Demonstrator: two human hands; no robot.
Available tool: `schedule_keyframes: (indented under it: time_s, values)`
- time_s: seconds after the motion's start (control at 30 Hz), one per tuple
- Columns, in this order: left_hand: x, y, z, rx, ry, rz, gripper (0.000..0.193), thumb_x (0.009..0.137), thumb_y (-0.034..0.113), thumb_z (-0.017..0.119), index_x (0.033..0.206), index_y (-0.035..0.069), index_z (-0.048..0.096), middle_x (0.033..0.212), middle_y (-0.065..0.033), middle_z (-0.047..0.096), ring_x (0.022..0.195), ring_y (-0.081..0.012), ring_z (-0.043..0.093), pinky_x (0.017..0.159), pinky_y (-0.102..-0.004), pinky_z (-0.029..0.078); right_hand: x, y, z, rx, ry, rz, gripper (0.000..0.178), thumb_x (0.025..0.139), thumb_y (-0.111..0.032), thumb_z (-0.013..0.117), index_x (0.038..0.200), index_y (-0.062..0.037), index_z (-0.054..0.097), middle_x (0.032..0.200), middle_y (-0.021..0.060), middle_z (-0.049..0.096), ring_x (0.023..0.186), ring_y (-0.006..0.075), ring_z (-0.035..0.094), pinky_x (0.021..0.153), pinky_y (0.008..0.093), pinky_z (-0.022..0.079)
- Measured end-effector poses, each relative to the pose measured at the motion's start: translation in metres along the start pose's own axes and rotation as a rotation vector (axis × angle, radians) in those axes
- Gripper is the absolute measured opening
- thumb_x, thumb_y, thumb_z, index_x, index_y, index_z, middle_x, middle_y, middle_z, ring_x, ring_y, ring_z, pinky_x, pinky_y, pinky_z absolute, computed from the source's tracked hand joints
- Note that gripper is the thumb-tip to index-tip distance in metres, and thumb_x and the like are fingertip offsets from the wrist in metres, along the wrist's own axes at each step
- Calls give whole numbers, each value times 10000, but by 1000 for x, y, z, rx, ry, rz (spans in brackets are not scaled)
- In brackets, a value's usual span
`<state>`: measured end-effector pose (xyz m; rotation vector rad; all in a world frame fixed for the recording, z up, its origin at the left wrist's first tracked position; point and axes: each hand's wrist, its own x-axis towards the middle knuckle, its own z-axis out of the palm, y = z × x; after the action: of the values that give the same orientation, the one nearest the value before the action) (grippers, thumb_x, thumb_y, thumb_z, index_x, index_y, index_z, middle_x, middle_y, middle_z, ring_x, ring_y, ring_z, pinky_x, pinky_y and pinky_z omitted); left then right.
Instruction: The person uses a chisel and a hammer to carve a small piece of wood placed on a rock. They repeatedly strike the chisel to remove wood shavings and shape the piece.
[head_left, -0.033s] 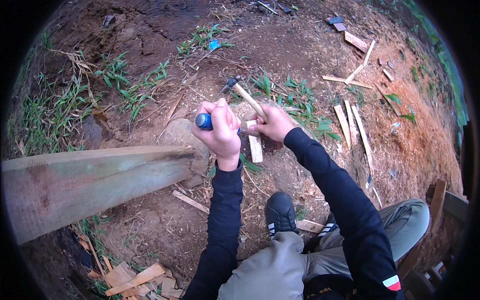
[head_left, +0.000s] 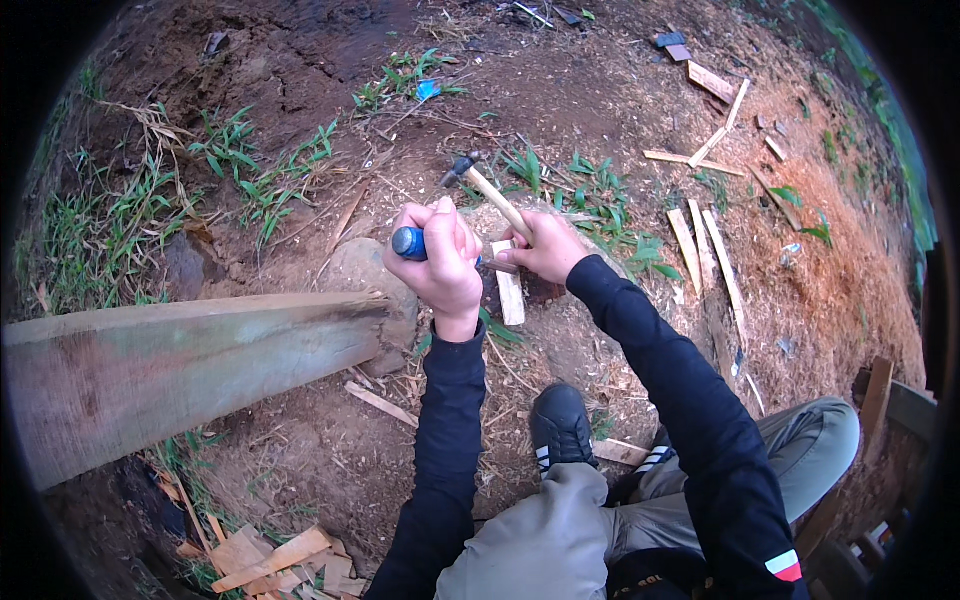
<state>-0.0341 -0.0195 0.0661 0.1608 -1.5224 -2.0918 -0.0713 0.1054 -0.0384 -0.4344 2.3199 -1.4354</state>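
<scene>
Wrapped around the blue handle of a chisel [head_left: 410,241] is my left hand [head_left: 443,265], with the handle's round end sticking out on its left. The blade points right, toward my right hand [head_left: 548,248]. That hand holds a hammer [head_left: 492,195] by its wooden handle, the dark head slanting up and left above my left fist. The thumb and fingers of my right hand also pinch around the chisel's metal end. Just below them lies a short pale strip of wood [head_left: 511,298], its upper part partly hidden by my fingers. Whether the chisel tip touches the strip, I cannot tell.
A thick wooden plank [head_left: 190,370] juts in from the left, its end by a stone [head_left: 395,335]. Thin wood strips [head_left: 722,262] lie at right beside sawdust [head_left: 860,270]. Wood offcuts [head_left: 285,558] are heaped lower left. My shoe [head_left: 561,425] stands below the work.
</scene>
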Motion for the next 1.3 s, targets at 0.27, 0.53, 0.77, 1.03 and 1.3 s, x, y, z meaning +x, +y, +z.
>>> schedule_keyframes:
  time_s: [0.27, 0.53, 0.77, 1.03, 1.3]
  values:
    - [-2, 3, 8, 68, -188, 10, 320, 911, 32, 490, 643, 98, 330, 486, 23, 312, 369, -66, 289, 356, -248, 244, 2, 9, 3, 3, 11, -59, 369, 724, -238, 834, 767, -31, 532, 739, 176, 638, 723, 334, 652, 654, 432, 489]
    - [3, 5, 3, 42, -288, -21, 300, 905, 21, 481, 645, 80, 343, 496, 19, 315, 385, -67, 287, 362, -244, 255, 0, 9, 3, -6, 11, -45, 367, 729, -246, 831, 778, -32, 536, 703, 161, 620, 692, 333, 639, 638, 431, 485]
    - [8, 1, 4, 15, -342, -50, 290, 888, 10, 483, 642, 80, 348, 489, 23, 320, 379, -67, 297, 365, -246, 252, 3, 12, 5, 5, 11, -65, 345, 735, -227, 820, 773, -35, 536, 702, 161, 624, 682, 331, 635, 634, 432, 482]
    - [8, 3, 6, 74, -367, -70, 298, 880, 24, 515, 630, 76, 362, 483, 19, 339, 381, -64, 319, 381, -250, 239, 1, 9, 3, -12, 31, -87, 350, 729, -225, 824, 774, -32, 535, 697, 160, 620, 671, 326, 633, 625, 426, 482]
    - [11, -2, 11, 104, -453, -83, 298, 898, 37, 539, 643, 73, 389, 502, 33, 362, 400, -49, 324, 395, -244, 242, 2, 10, 3, -3, 33, -126, 333, 733, -219, 815, 794, -27, 549, 701, 157, 624, 677, 334, 635, 629, 427, 485]
